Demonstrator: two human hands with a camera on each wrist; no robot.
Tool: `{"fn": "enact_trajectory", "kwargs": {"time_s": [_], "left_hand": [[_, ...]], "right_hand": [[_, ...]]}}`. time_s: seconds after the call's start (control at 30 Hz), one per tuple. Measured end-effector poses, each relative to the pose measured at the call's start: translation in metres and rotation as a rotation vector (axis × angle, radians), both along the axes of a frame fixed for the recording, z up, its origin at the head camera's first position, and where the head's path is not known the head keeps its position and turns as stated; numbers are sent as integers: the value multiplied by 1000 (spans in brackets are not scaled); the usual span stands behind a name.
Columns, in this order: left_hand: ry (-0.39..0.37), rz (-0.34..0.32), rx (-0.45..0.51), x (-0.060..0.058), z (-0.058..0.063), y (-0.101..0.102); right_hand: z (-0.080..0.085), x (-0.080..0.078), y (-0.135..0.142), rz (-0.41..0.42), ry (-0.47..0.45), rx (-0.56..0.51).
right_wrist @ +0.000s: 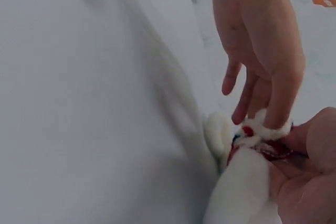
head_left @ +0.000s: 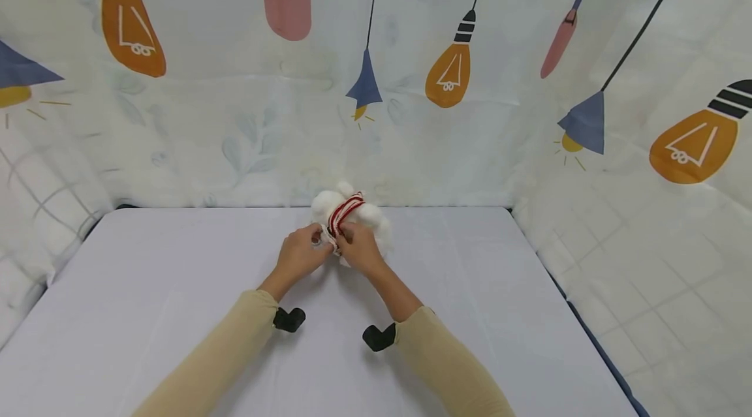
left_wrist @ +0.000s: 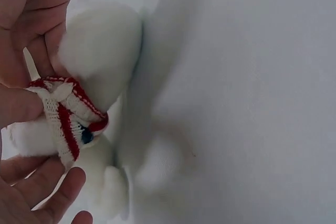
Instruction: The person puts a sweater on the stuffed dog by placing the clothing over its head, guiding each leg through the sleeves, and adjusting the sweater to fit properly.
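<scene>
A white plush toy (head_left: 325,203) sits at the far edge of the white table, wearing a small knitted garment (head_left: 346,209) with red and white stripes. My left hand (head_left: 301,252) is at the toy's left side, its fingertips pinching the garment's whitish edge. From the right, my right hand (head_left: 361,248) grips the same knit, close to the left fingertips. In the left wrist view, the knit (left_wrist: 65,121) is bunched round the toy's middle and shows a dark blue patch. A rounded plush part (left_wrist: 107,45) bulges beside it. Fingers hide much of the garment in the right wrist view.
The white tabletop (head_left: 176,312) stretches around the toy and both arms. A pale curtain (head_left: 235,110) printed with bulbs and lamps rises behind the table's far edge and along both sides. Black wrist pieces (head_left: 289,320) stick out from the sleeves.
</scene>
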State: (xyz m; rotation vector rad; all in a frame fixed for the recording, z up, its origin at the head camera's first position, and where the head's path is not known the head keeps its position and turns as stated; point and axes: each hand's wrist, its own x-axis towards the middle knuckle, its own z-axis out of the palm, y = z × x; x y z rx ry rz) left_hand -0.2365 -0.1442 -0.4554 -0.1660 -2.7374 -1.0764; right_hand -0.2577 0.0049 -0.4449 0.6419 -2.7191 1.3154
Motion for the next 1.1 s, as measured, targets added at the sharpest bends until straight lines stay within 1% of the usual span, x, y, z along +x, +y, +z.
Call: {"fn": "enact_trajectory", "kwargs": {"time_s": [0.13,0.17,0.23,0.4,0.5,0.57,0.63,0.7,0.8,0.87,0.93,1.03,1.1], "left_hand": [[-65,16,20,-6,-2,0],[-75,22,25,-6,-3,0],[-91,30,48,-6,-4,-1],[-87,31,114,-4,-6,-4],[-68,40,133,-4,-5,-7],[-50,51,139,-3,-4,-9],[-22,60,153,-3,-3,-10],[10,63,165,-2,-3,-11],[33,63,169,-3,-3,-11],[24,57,165,-3,-3,-12],[-2,46,161,-3,-2,-12],[-29,28,158,-5,0,-12],[-29,17,148,-6,2,-12]], "right_hand": [[-5,3,-7,-29,38,-2],[-6,3,-8,-31,54,-5],[-8,4,-7,-48,55,-30],[-10,4,-5,-110,64,-125],[-11,5,-5,-164,71,-137],[-12,4,-4,-198,81,-117],[-13,3,-3,-224,100,-74],[-13,3,0,-236,118,-41],[-11,1,6,-255,134,6],[-11,0,12,-268,143,31],[-10,-1,18,-274,152,43],[-10,-4,29,-291,173,41],[-10,-5,35,-300,179,25]]}}
